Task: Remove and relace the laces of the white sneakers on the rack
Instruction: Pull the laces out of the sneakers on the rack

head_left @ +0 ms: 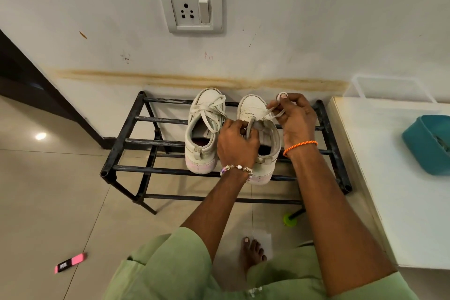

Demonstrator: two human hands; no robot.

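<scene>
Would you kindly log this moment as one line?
left hand: grips lace | right hand: pinches lace | right sneaker: on rack

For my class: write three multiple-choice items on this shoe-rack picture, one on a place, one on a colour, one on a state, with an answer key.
1. Where do the white sneakers stand?
A. on the floor
B. on the black rack
C. on the white counter

2. What colour is the bin on the counter?
A. teal
B. red
C. yellow

3. What is the right hand doing?
A. hanging idle
B. pressing the wall switch
C. pinching a lace

Key: 1 B, both soles rest on the rack's bars. 2 A, its wall is teal. 3 C, its fingers curl round the lace of the right-side sneaker.
</scene>
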